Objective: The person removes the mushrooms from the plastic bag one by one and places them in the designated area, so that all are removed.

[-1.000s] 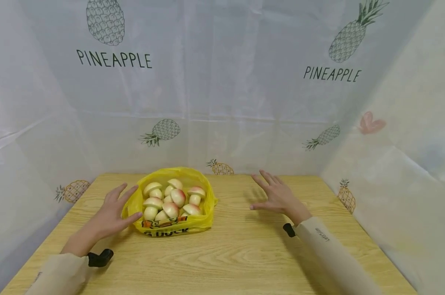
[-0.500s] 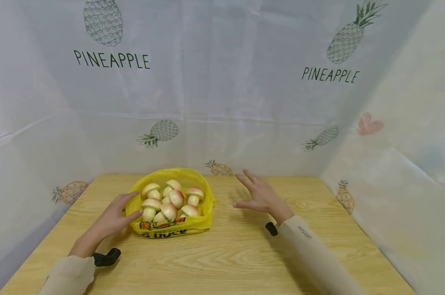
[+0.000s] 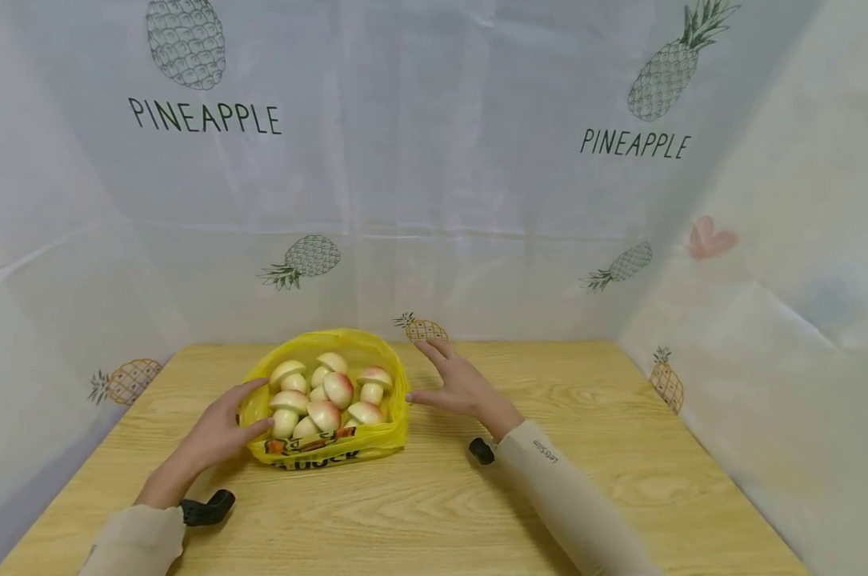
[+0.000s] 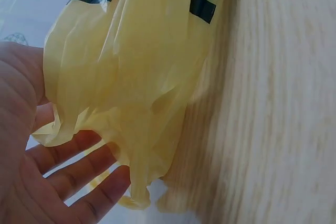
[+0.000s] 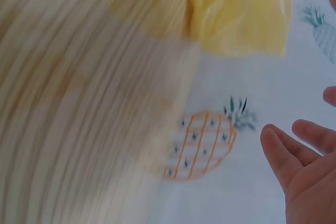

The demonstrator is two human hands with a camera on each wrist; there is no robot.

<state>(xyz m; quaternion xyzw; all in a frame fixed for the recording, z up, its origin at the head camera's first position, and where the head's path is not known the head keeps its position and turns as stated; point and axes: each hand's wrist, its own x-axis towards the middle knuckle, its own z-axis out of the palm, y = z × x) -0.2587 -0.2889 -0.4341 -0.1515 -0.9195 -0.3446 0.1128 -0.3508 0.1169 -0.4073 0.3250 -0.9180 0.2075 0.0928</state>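
A yellow plastic bag (image 3: 379, 438) with a duck print stands with its mouth wide at the left of the table. Inside lie several toy mushrooms (image 3: 324, 414), cream with pinkish-red tinged caps. My left hand (image 3: 221, 424) is at the bag's left side, thumb and index finger spread over the rim. In the left wrist view, the yellow plastic (image 4: 142, 66) hangs against the loosely extended fingers (image 4: 86, 174). My right hand (image 3: 466, 390) reaches in from the right with fingers spread, its thumb tip right by the bag's right edge. Nothing is in that hand.
The wooden table (image 3: 434, 512) has a white sheet (image 3: 434, 176) with pineapple prints rising behind it and at both sides. Black wrist devices (image 3: 209, 508) sit below both hands.
My right hand has moved left, from well away to close beside the bag. My left hand has lowered slightly and come in against the bag's left side. The mushrooms stay put inside.
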